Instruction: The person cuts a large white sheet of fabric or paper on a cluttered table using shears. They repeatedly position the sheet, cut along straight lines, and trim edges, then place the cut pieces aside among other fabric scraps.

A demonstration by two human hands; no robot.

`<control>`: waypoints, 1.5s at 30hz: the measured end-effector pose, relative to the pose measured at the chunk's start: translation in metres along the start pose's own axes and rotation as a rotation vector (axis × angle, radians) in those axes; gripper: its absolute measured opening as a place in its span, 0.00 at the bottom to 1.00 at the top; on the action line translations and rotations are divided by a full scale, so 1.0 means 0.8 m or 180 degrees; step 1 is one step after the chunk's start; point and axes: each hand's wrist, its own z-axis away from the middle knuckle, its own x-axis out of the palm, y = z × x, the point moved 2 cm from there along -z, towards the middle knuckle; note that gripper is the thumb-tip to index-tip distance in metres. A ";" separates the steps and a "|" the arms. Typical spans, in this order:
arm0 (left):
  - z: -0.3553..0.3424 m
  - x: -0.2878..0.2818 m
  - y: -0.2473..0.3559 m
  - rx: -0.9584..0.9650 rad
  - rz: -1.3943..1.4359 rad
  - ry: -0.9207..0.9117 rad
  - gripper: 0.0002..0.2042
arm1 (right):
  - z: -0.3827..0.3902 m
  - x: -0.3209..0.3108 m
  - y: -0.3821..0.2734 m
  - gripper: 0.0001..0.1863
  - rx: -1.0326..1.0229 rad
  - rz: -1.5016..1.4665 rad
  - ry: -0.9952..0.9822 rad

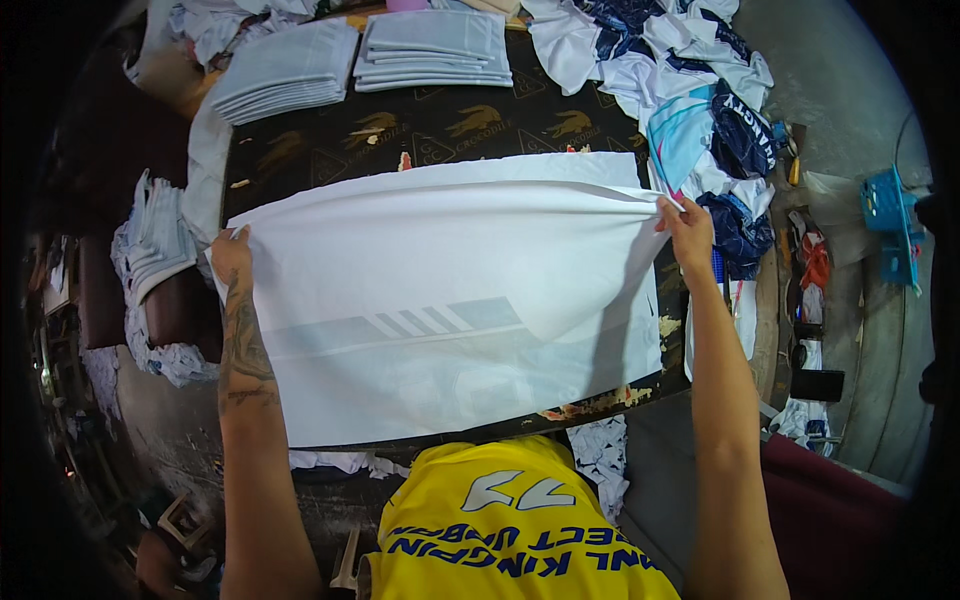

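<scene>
A large white sheet, of paper or fabric, spreads across the dark patterned tabletop. My left hand is closed on its far left corner. At the far right corner my right hand pinches the edge between thumb and fingers. The sheet's far edge is lifted and sags in a soft fold between my hands. Beneath it lies another white sheet, showing along the far side and the right. A faint grey striped design shows on the near half.
Two stacks of folded pale pieces, a left stack and a right stack, lie at the far edge. More folded pieces hang at the left. A heap of white, navy and light-blue cloth covers the far right. A blue plastic basket stands beyond.
</scene>
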 end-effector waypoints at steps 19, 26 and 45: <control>-0.070 0.027 0.048 0.0258 -0.0339 0.0039 0.28 | -0.132 0.125 0.021 0.23 0.0682 0.0561 0.0198; 0.061 0.024 0.042 0.1600 -0.0102 0.0772 0.31 | -0.058 0.081 0.033 0.21 -0.0203 0.0405 0.0246; 0.438 0.152 0.516 0.3414 0.0151 -0.1768 0.24 | 0.291 -0.027 0.157 0.19 0.1050 0.0741 -0.0488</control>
